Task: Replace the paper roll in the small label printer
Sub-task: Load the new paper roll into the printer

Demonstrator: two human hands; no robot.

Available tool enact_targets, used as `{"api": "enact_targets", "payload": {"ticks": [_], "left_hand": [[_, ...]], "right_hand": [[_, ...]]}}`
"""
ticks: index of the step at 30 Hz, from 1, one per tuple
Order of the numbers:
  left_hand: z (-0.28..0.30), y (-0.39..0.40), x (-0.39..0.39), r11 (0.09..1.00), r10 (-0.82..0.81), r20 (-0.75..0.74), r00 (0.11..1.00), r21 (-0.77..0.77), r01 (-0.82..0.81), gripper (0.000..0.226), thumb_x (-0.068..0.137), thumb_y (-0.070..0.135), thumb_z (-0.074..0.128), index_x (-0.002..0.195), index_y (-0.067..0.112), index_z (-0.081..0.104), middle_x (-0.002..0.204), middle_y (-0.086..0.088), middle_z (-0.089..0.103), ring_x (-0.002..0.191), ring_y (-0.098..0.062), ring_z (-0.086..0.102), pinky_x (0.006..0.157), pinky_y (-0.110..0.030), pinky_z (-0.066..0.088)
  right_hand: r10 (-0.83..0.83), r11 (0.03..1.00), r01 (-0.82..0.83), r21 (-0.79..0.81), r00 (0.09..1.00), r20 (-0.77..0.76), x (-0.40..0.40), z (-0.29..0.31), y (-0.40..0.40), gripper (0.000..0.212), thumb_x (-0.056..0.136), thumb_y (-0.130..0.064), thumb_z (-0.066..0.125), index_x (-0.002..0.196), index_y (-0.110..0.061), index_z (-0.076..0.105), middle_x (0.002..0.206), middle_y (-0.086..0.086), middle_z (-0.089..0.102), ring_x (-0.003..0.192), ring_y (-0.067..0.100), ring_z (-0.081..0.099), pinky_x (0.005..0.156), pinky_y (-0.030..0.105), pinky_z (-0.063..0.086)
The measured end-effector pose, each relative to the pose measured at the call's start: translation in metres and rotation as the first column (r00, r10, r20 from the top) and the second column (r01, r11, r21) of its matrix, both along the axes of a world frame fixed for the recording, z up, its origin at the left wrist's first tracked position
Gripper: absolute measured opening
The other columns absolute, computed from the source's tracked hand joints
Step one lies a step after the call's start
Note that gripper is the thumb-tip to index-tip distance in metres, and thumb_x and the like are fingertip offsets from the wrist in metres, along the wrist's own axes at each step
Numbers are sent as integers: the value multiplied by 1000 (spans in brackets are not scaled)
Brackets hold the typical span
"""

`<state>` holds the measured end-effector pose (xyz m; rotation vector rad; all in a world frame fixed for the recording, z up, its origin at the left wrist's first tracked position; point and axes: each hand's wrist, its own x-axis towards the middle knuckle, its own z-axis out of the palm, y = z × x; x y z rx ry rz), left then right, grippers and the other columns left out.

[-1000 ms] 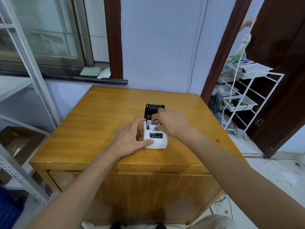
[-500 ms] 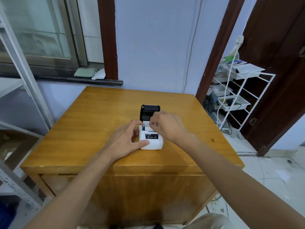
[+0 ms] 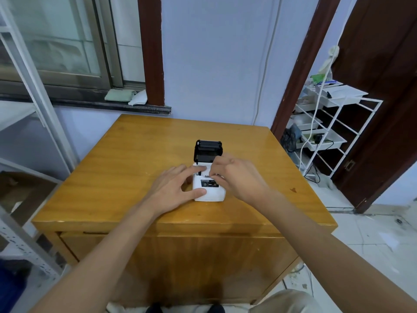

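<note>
Leftmost, a grey metal shelf frame (image 3: 27, 71) stands against the wall, with a window (image 3: 56, 37) behind it; on the sill (image 3: 90, 105) lie a green cloth (image 3: 118, 95) and a white cloth (image 3: 138, 100), touching each other; a dark wooden post (image 3: 151, 50) rises just right of them.

Centre: wooden table (image 3: 135, 159); on it, a small white printer (image 3: 211, 192), its black lid (image 3: 208, 150) tipped up at the far end; paper compartment open, contents mostly hidden by fingers, so whether a roll sits inside cannot be told.

Left hand (image 3: 173, 190): flat on the table, thumb pressed against the printer's near left corner, forefinger resting on its top left edge; steadying the body rather than clasping it.

Right hand (image 3: 237, 177): fingers curled down into the open compartment, pinched narrow; what they pinch cannot be told.

Right: dark door frame (image 3: 300, 71); white wire rack (image 3: 334, 123) with trays of oddments, a white cable (image 3: 316, 114) hanging across it; dark door (image 3: 383, 86) beyond; pale tiled floor (image 3: 372, 233).
</note>
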<state>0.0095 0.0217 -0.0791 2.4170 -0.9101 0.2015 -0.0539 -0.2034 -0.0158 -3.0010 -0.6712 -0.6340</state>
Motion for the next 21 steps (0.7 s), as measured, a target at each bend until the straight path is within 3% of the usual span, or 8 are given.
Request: {"api": "enact_targets", "payload": {"ticks": [4, 10, 14, 18, 21], "left_hand": [[0, -1, 1, 1000, 4, -2, 1000, 8, -4, 73, 85, 84, 46, 151, 52, 45, 103, 20, 55, 98, -8, 50, 84, -32, 39], [0, -1, 0, 1000, 6, -1, 1000, 10, -6, 76, 84, 85, 45, 152, 50, 44, 112, 19, 58, 99, -8, 49, 86, -33, 40], [-2, -1, 2, 1000, 14, -10, 1000, -6, -14, 75, 84, 84, 49, 151, 51, 43, 116, 18, 60, 100, -7, 51, 91, -34, 43], [-1, -1, 1, 1000, 8, -9, 1000, -8, -9, 76, 84, 85, 49, 152, 50, 43, 115, 19, 60, 100, -6, 51, 93, -34, 44], [0, -1, -2, 999, 14, -22, 1000, -31, -15, 75, 85, 79, 57, 152, 50, 41, 115, 19, 61, 101, -6, 53, 94, -35, 46]], "right_hand": [[25, 1000, -26, 18, 998, 57, -9, -5, 1, 22, 102, -25, 57, 95, -23, 78, 99, -10, 67, 96, 15, 62, 55, 31, 46], [9, 1000, -9, 0, 990, 139, -18, -20, 3, 21, 101, -20, 58, 87, -23, 74, 93, -10, 64, 90, 14, 60, 53, 34, 49], [26, 1000, -26, -1, 984, 177, -26, -24, 9, 15, 98, -22, 64, 85, -23, 72, 87, -11, 62, 81, 11, 56, 50, 25, 31], [24, 1000, -25, -3, 975, 221, -33, -27, 12, 17, 99, -26, 63, 86, -21, 73, 89, -9, 63, 82, 12, 58, 52, 22, 34], [17, 999, -25, 37, 980, 198, -37, -32, 10, 25, 103, -35, 54, 96, -22, 75, 100, -9, 66, 94, 12, 62, 52, 27, 48]]}}
